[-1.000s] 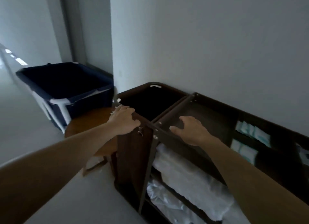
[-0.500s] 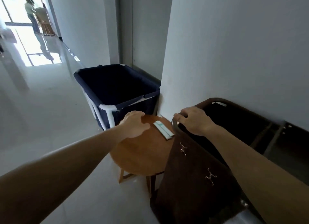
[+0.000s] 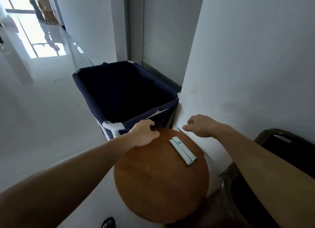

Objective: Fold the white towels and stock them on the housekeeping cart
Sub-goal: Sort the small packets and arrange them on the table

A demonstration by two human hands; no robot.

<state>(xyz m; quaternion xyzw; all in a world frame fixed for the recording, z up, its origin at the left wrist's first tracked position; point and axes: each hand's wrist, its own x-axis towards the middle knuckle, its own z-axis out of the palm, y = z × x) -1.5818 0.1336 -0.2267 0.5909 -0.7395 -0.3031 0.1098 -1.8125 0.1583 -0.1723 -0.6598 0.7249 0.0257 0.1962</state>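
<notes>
No white towel shows in this view. Only the dark brown linen bag of the housekeeping cart (image 3: 289, 147) is visible, at the lower right edge. My left hand (image 3: 144, 134) lies on the far rim of a round wooden stool (image 3: 158, 180), fingers curled over its edge and thumb on top. My right hand (image 3: 199, 125) hovers just past the stool, beside the white wall corner. Its fingers are spread and it holds nothing.
A navy fabric laundry bin (image 3: 92, 98) on a white frame stands right behind the stool, with nothing visible inside. A small white and teal packet (image 3: 183, 150) lies on the stool. The wall corner (image 3: 196, 74) is close on the right. A glossy corridor runs left, with a person (image 3: 34, 4) far down it.
My view swung left from the cart to the stool and bin. My right hand let go of the cart's bag rim and moved toward the wall corner. My left hand came down onto the stool's far edge.
</notes>
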